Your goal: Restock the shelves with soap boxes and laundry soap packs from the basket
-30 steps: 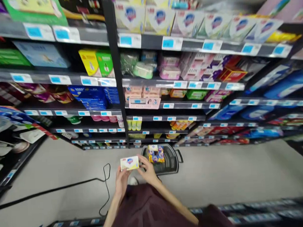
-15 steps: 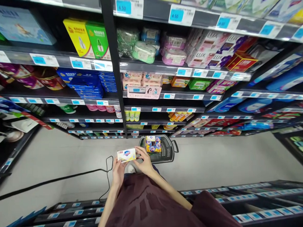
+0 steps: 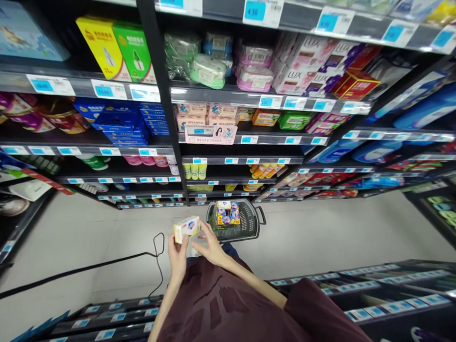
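A small white and yellow soap box (image 3: 187, 228) is held over the floor, tilted so that its front and left end show. My left hand (image 3: 177, 255) grips its left part, with the thumb on the near side. At the box's right end is my right hand (image 3: 212, 248), its thumb and fingers spread apart; a fingertip lies at the box's edge, and I cannot tell if it presses on it. Just beyond, a dark shopping basket (image 3: 249, 221) stands on the floor with yellow and blue packs (image 3: 228, 213) inside.
Ahead rises a shelf unit with soap boxes (image 3: 299, 78), soap dishes (image 3: 208, 71) and blue boxes (image 3: 121, 122). A black cord (image 3: 104, 262) runs in from the left. Behind me are more shelves (image 3: 396, 280). Grey floor (image 3: 327, 232) lies between.
The soap box has turned in my left hand, so its left end now shows. My right thumb has come away from it. The view has shifted slightly.
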The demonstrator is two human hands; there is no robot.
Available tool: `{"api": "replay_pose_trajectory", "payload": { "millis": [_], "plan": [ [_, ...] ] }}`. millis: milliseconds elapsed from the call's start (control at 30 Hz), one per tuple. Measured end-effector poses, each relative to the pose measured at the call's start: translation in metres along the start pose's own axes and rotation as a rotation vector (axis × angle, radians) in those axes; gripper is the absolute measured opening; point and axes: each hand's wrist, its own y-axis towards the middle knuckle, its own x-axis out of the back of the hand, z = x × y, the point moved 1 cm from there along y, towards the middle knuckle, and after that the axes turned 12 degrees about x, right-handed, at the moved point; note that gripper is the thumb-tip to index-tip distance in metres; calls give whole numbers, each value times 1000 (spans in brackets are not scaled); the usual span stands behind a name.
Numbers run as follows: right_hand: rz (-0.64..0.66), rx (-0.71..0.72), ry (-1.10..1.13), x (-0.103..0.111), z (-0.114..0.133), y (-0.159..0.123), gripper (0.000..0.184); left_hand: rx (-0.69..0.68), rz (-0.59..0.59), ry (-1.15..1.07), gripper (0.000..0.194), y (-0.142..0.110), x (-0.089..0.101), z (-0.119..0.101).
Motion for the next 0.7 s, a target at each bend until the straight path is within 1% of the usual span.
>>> {"api": "replay_pose_trajectory", "payload": {
  "millis": [100,167,233,367,433,467,533,600,700],
  "plan": [
    [-8,-20,51,-2,2,2,88,-58,-13,105,54,-6,-3,0],
    [-9,-38,71,0,2,4,92,-68,24,144,59,-9,-5,2],
    [-30,-68,94,3,1,5,95,-87,87,177,59,-13,-6,4],
    [-91,-157,250,7,-8,0,87,-234,172,270,46,-20,-8,-2],
    [-133,-178,371,5,-11,-4,81,-309,172,304,44,-22,-9,-8],
    [-158,-189,437,4,-12,-5,78,-332,162,312,46,-22,-10,-11],
    [-181,-239,575,1,-11,-7,75,-344,125,305,55,-22,-12,-15],
    [-170,-329,715,1,-6,-7,77,-315,111,281,63,-22,-13,-17],
    [-135,-454,897,9,6,-4,86,-242,164,219,68,-21,-13,-15]
  ]
}}
